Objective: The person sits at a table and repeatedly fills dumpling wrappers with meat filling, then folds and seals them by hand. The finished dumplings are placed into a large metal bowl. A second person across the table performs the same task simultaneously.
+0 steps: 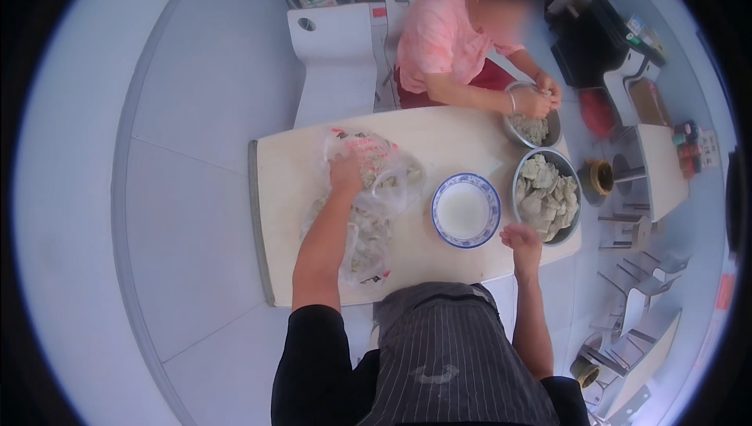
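My left hand (345,173) reaches into an opened clear plastic bag (381,144) with red print, which holds small greyish pieces. Its fingers are hidden among the film and contents. Another clear bag (366,250) of similar greyish pieces lies beneath my left forearm. My right hand (523,243) hovers at the near edge of a metal bowl (578,212) heaped with flat, pale grey-green pieces (544,195). Its fingers are curled together, and whatever they hold is too small to make out. Between my hands stands a white dish with a blue patterned rim (439,232) and a whitish inside.
Across the cream table (290,183), a person in a pink top (439,42) works with both hands over a second metal bowl (553,136) of small greyish pieces. White chairs (333,50) stand behind the table's far edge. More tables and stools are on the right.
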`<state>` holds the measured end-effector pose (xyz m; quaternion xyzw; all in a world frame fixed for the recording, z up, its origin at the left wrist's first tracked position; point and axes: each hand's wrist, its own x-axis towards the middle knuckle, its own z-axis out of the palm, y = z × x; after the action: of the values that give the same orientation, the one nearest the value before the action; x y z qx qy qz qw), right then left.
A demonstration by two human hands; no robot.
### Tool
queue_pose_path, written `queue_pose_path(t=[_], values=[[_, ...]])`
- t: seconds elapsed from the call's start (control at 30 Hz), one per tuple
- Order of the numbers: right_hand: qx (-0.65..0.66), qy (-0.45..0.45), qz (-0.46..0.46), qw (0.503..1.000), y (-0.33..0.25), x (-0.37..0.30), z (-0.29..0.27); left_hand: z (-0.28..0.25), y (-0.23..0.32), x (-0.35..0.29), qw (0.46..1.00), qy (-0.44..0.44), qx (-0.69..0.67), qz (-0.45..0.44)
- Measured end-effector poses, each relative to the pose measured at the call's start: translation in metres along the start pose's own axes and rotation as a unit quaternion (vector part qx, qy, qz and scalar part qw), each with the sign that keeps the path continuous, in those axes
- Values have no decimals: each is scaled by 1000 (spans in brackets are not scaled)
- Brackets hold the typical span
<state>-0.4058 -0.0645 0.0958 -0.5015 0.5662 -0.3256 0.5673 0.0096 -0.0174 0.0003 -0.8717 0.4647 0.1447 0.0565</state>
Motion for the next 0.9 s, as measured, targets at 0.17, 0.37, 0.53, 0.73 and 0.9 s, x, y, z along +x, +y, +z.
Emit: queue_pose_path(t=[0.17,0.37,0.53,0.73,0.9], values=[[16,-41,-2,999,5,5,19,-30,-4,-22,978,33,-206,6],[10,-138,18,990,12,7,61,-39,-1,-47,820,138,-549,82],[101,-222,39,969,-19,7,114,-74,47,-85,628,139,-759,98],[310,-176,130,925,-37,26,152,-78,147,-138,770,224,-574,164],[74,-66,-26,995,-11,21,122,-74,204,-146,713,210,-661,101]])
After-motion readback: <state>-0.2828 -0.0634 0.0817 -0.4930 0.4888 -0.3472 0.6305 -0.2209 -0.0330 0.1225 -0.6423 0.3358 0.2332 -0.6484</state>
